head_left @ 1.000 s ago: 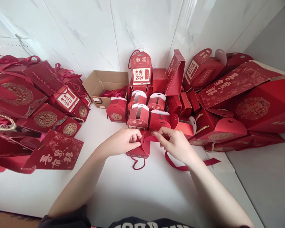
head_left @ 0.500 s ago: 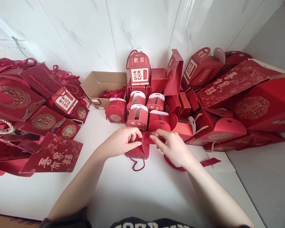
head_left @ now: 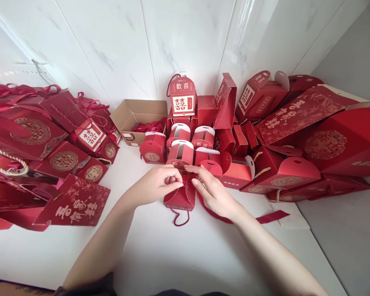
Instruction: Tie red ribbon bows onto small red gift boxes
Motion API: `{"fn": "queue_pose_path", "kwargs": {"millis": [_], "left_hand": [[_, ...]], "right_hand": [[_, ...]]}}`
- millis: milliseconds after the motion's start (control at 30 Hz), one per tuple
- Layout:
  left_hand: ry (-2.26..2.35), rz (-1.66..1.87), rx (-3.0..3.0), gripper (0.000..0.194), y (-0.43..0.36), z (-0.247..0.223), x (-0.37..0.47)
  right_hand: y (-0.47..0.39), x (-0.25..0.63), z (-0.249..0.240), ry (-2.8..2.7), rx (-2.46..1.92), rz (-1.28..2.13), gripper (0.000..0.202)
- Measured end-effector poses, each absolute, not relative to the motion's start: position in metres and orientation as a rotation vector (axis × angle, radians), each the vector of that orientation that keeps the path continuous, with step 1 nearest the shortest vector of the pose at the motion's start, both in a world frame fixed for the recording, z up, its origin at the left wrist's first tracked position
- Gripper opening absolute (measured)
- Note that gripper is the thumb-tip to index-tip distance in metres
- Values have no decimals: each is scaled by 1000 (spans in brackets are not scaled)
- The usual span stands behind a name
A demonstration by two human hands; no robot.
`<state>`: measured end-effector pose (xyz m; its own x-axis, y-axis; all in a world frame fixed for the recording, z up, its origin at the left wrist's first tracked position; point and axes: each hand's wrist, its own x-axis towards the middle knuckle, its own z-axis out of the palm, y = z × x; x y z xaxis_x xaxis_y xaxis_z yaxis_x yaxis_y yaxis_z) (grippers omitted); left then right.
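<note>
A small red gift box (head_left: 179, 200) with a twisted dark-red cord handle (head_left: 181, 220) stands on the table between my hands. At its left top edge my left hand (head_left: 156, 185) is closed, thumb and curled fingers pressed together; what they pinch is too small to make out. My right hand (head_left: 214, 191) lies along the box's right flap (head_left: 190, 189), its fingers stretched and holding nothing that I can see. A red ribbon (head_left: 273, 216) runs over the table beneath my right hand and wrist; its end by the box is hidden.
Several small red boxes (head_left: 180, 152) stand just behind. A cardboard carton (head_left: 128, 113) with red ribbons (head_left: 149, 124) sits at the back. Larger red boxes are piled left (head_left: 58, 158) and right (head_left: 296, 166). A marbled wall (head_left: 111, 41) closes off the back.
My right hand has let its pinch go; its fingers now stretch forward and left along the flap. My left hand stays at the box's left top edge. The view has shifted slightly.
</note>
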<state>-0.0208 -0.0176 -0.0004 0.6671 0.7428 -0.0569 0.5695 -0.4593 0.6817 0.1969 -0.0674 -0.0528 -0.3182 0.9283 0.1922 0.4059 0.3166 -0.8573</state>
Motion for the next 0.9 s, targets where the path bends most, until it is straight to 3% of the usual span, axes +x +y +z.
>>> {"fn": "queue_pose_path", "kwargs": {"millis": [300, 433, 567, 900], "left_hand": [[985, 575, 2335, 19, -33, 20, -28], [1145, 337, 2333, 57, -44, 11, -20], [1218, 217, 2265, 16, -45, 1, -17], [1177, 297, 1950, 20, -23, 7, -35]], "right_hand": [[-72, 197, -46, -1702, -1027, 1265, 28], [-75, 197, -43, -1541, -959, 1318, 26], [-76, 199, -41, -1548, -956, 1323, 36], [-65, 169, -55, -1709, -1291, 1206, 42]]}}
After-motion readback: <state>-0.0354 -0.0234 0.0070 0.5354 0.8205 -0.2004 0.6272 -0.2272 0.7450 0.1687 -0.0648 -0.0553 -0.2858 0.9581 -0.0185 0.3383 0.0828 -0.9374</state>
